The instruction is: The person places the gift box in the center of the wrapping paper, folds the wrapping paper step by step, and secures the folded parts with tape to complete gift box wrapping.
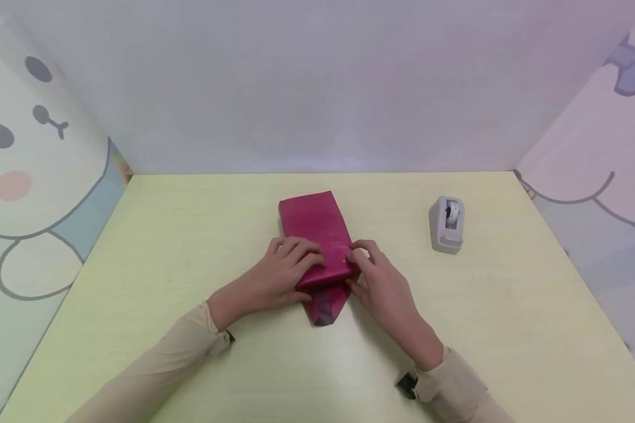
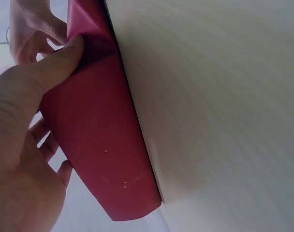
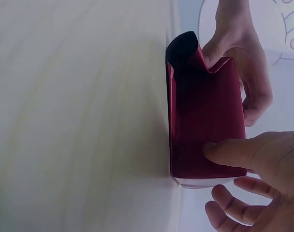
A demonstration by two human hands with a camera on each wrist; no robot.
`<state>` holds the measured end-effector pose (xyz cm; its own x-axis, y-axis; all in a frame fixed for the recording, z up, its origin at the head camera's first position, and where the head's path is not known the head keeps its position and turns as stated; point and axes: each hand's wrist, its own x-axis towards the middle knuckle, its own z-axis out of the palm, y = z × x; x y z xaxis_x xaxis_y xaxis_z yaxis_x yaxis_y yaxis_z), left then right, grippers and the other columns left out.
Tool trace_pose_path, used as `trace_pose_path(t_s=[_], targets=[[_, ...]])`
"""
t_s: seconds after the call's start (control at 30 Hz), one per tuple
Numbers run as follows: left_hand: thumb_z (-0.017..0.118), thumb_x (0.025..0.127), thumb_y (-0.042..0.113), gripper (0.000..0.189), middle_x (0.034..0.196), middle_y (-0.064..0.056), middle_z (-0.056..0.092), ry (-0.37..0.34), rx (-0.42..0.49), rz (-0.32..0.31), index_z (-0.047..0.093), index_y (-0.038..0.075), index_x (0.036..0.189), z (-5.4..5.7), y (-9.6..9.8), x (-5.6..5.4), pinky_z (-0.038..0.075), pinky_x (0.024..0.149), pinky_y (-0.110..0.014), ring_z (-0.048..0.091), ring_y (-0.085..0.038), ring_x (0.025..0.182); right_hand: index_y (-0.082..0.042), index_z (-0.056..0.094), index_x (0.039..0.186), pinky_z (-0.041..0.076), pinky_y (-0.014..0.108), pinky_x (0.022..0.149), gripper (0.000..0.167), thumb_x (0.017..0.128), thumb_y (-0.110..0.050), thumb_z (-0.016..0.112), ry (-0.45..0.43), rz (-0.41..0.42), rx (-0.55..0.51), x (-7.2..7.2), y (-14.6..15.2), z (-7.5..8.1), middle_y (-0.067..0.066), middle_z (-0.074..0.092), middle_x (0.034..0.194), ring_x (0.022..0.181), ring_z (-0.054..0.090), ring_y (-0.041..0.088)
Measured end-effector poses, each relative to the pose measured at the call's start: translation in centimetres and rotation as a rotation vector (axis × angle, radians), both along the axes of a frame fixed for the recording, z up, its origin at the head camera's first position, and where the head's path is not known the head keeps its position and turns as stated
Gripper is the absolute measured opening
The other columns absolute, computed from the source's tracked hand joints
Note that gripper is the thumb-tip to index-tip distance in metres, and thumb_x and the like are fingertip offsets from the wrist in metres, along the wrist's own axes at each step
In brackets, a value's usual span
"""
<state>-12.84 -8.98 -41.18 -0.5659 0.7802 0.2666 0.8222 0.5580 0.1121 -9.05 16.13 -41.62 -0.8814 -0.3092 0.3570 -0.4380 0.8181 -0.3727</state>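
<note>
A box wrapped in shiny dark pink paper (image 1: 317, 220) lies on the table, slightly askew. From its near end a pointed paper flap (image 1: 341, 299) with a dark underside strip sticks out toward the person. My left hand (image 1: 275, 273) grips the near left corner, fingers bent over the top. Its thumb tucks into a paper fold (image 2: 96, 48) in the left wrist view. At the near right corner my right hand (image 1: 388, 291) holds the box, fingertips on the top edge. In the right wrist view its thumb presses the wrapped side (image 3: 205, 116).
A pale grey tape dispenser (image 1: 438, 230) with a roll in it stands to the right of the box. The light wood table (image 1: 190, 217) meets a plain wall (image 1: 317, 88) behind, with cartoon-printed panels (image 1: 26, 170) on either side.
</note>
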Motion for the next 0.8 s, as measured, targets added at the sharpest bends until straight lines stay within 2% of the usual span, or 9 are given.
trace_pose_path(t_s=[0.1, 0.2, 0.27, 0.5, 0.63, 0.8], targets=[[0.093, 0.076, 0.044, 0.07, 0.141, -0.006, 0.053, -0.005, -0.005, -0.019, 0.061, 0.021, 0.135, -0.1, 0.0, 0.1, 0.042, 0.101, -0.048, 0.046, -0.026, 0.134, -0.017, 0.064, 0.114, 0.059, 0.031, 0.066, 0.046, 0.079, -0.01, 0.092, -0.002, -0.002, -0.002, 0.1, 0.0, -0.1, 0.004, 0.057, 0.137, 0.093, 0.067, 0.019], [0.093, 0.076, 0.041, 0.061, 0.139, -0.007, 0.054, 0.026, 0.015, -0.058, 0.066, 0.027, 0.128, -0.3, -0.3, 0.3, 0.043, 0.1, -0.051, 0.046, -0.029, 0.134, -0.017, 0.064, 0.114, 0.059, 0.031, 0.066, 0.045, 0.079, -0.009, 0.091, 0.005, 0.002, -0.002, 0.1, -0.1, -0.1, 0.004, 0.057, 0.136, 0.092, 0.067, 0.019], [0.093, 0.077, 0.039, 0.058, 0.139, -0.007, 0.055, 0.045, 0.025, -0.06, 0.066, 0.027, 0.127, -0.4, -0.3, 0.4, 0.043, 0.1, -0.051, 0.046, -0.029, 0.134, -0.018, 0.063, 0.114, 0.059, 0.03, 0.065, 0.046, 0.079, -0.009, 0.091, 0.011, 0.005, -0.001, 0.1, -0.1, -0.1, 0.004, 0.058, 0.136, 0.092, 0.067, 0.019], [0.09, 0.08, 0.039, 0.074, 0.138, -0.006, 0.053, 0.044, -0.034, 0.035, 0.051, 0.017, 0.138, -0.4, 1.1, -0.1, 0.042, 0.101, -0.048, 0.048, -0.024, 0.13, -0.017, 0.063, 0.115, 0.06, 0.031, 0.068, 0.046, 0.079, -0.009, 0.091, -0.004, 0.0, 0.002, 0.0, -0.1, 0.0, 0.005, 0.057, 0.137, 0.095, 0.066, 0.019], [0.091, 0.078, 0.041, 0.079, 0.136, -0.006, 0.053, 0.046, -0.068, 0.064, 0.05, 0.017, 0.141, -0.3, 1.8, -0.2, 0.043, 0.099, -0.048, 0.049, -0.024, 0.127, -0.017, 0.063, 0.114, 0.061, 0.032, 0.068, 0.046, 0.079, -0.009, 0.091, -0.007, 0.002, -0.001, 0.1, -0.1, 0.0, 0.005, 0.057, 0.137, 0.095, 0.067, 0.019], [0.093, 0.075, 0.044, 0.083, 0.134, -0.007, 0.054, 0.085, -0.111, 0.121, 0.05, 0.018, 0.14, -0.2, 2.5, 0.1, 0.044, 0.097, -0.048, 0.049, -0.024, 0.123, -0.017, 0.063, 0.115, 0.06, 0.031, 0.067, 0.045, 0.08, -0.01, 0.091, -0.003, -0.003, 0.001, 0.1, -0.1, 0.0, 0.004, 0.057, 0.137, 0.095, 0.066, 0.019]])
